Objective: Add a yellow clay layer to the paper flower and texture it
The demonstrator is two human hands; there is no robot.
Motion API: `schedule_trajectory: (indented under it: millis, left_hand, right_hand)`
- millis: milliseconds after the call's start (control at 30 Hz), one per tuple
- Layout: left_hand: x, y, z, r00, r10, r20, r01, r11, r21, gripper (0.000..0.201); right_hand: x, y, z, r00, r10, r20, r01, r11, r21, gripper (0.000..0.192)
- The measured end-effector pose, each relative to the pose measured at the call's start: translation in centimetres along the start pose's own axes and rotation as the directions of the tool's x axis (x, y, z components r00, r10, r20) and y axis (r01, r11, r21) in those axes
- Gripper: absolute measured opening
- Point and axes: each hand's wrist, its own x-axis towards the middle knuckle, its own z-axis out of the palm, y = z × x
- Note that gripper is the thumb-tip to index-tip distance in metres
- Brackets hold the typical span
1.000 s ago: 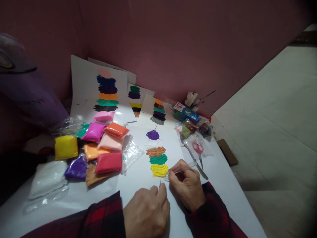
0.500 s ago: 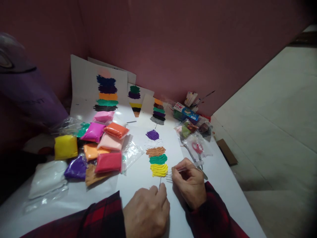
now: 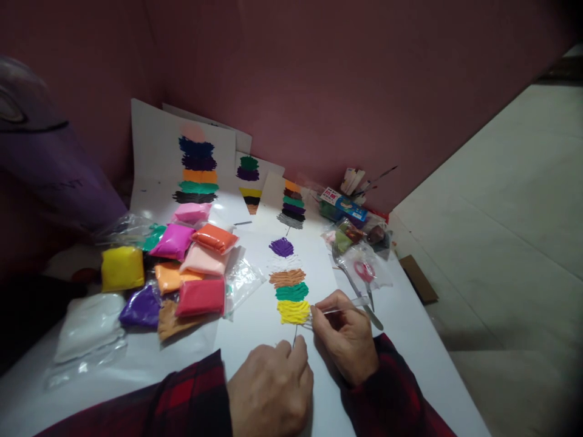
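My right hand point(image 3: 344, 334) pinches a clear plastic fork point(image 3: 339, 309). The fork's tines are at the right edge of a yellow clay band point(image 3: 293, 312) on white paper point(image 3: 255, 285). Above that band lie green point(image 3: 292, 292), brown point(image 3: 286, 278), white point(image 3: 286, 263) and purple clay point(image 3: 281, 247), all with ridged surfaces. My left hand point(image 3: 273, 382) rests on the paper below the yellow band, its fingers curled. A thin dark line point(image 3: 296, 334) runs from the band to its fingertips; whether these hold anything is hidden.
Packets of coloured clay, one red point(image 3: 200, 297), one yellow point(image 3: 122, 269), are heaped at left. At right lie a metal fork point(image 3: 353, 282) and bagged pink-handled scissors point(image 3: 364, 271). Decorated sheets point(image 3: 155, 152) lean on the wall; a purple container point(image 3: 59, 164) stands far left.
My right hand has shifted slightly left, bringing the fork's tines to the yellow clay's edge. My left hand stays nearly where it was.
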Motion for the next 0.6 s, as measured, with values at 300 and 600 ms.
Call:
schedule_trajectory:
  millis: [300, 600]
  left_hand:
    - [0.09, 0.07, -0.13, 1.000, 0.021, 0.014, -0.022, 1.000, 0.011, 0.013]
    - [-0.01, -0.01, 0.05, 0.999, -0.002, 0.044, 0.003, 1.000, -0.022, 0.010]
  right_hand:
    - [-0.08, 0.10, 0.06, 0.997, -0.076, 0.034, 0.077, 0.997, -0.021, 0.012]
    - [-0.04, 0.25, 0.02, 0.999, 0.047, -0.001, -0.046, 0.998, 0.040, 0.013]
